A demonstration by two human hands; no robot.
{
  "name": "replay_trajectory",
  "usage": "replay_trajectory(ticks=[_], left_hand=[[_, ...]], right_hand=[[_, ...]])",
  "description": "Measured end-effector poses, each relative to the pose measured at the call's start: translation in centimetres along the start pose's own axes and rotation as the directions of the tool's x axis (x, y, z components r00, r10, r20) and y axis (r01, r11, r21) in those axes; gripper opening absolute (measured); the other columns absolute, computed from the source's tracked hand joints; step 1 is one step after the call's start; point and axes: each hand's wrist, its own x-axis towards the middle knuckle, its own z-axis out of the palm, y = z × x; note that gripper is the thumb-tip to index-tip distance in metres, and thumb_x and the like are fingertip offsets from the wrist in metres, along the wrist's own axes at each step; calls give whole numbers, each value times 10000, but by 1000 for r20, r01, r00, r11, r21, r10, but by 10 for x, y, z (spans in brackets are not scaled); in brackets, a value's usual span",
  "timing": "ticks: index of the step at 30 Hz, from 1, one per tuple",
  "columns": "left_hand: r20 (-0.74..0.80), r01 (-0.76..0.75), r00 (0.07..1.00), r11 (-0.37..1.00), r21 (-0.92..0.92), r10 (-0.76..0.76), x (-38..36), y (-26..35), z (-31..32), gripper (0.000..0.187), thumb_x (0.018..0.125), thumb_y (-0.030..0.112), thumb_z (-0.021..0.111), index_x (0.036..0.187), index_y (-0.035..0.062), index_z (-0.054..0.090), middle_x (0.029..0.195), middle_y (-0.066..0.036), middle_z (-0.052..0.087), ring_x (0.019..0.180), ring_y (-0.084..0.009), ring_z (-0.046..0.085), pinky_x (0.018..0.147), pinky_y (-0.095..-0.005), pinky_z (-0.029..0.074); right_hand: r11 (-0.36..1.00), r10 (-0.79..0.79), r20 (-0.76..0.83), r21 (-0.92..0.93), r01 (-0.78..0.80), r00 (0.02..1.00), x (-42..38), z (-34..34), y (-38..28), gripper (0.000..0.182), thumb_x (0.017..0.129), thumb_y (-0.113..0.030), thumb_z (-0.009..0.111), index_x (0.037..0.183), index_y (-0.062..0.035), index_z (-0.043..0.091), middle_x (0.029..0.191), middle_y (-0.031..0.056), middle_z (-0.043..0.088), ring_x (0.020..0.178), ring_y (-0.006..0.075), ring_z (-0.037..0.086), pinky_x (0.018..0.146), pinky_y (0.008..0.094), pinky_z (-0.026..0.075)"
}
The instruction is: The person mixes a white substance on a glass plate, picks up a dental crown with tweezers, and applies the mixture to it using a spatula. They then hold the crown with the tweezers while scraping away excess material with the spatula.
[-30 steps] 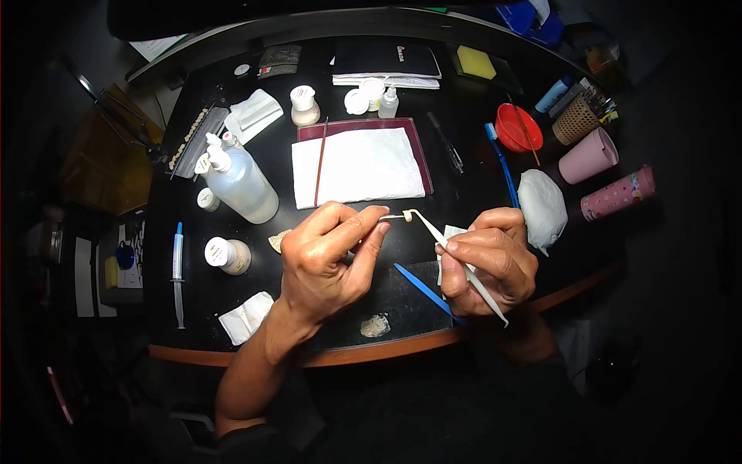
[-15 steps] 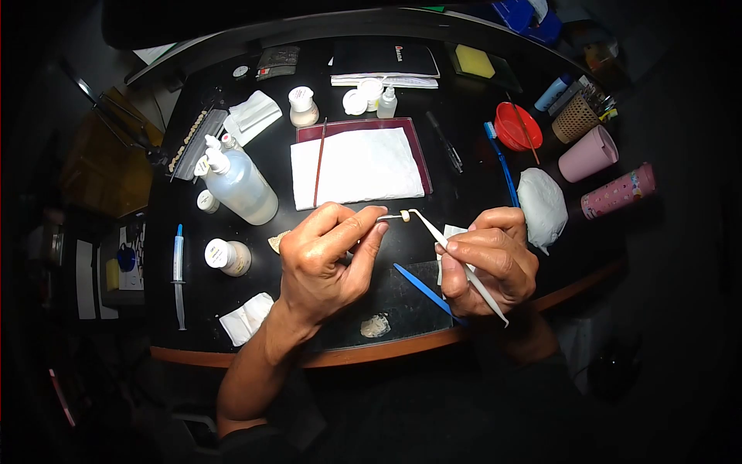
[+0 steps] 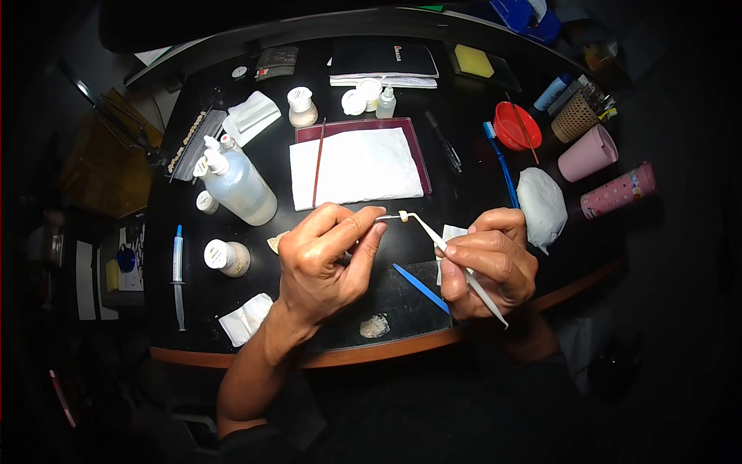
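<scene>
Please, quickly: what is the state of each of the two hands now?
Left hand: closed, pinching a thin rod with a small pale piece at its tip.
Right hand: closed on a white tool with bent ends.

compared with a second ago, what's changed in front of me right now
The hooked tip of the white tool in your right hand has dipped slightly towards you, beside the small pale piece; whether they touch is too small to tell. Nothing was taken hold of or let go. Your left hand kept its grip on the thin holder, and the things on the table stayed put.
</scene>
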Motion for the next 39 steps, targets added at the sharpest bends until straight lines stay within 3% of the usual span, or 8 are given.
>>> replay_trajectory(ticks=[19, 39], left_hand=[[6, -3, 1000, 1000, 6, 3, 0, 0, 0, 176, 853, -33, 820, 1024, 7, 809, 774, -72, 680, 588, -134, 623, 505, -277, 469], [15, 9, 1000, 1000, 10, -9, 1, 1, -1, 178, 843, -42, 823, 1016, -3, 813, 776, -74, 686, 597, -133, 645, 508, -265, 488]], right_hand=[[1000, 6, 5, 18, -7, 1000, 1, 1, 0, 233, 802, 0, 761, 1023, -68, 727, 800, 11, 740, 695, 158, 611, 722, 317, 496], [1000, 9, 53, 4, -9, 999, 1, -2, -4, 251, 788, -23, 798, 1026, -80, 741, 872, 11, 743, 812, 197, 607, 747, 313, 494]])
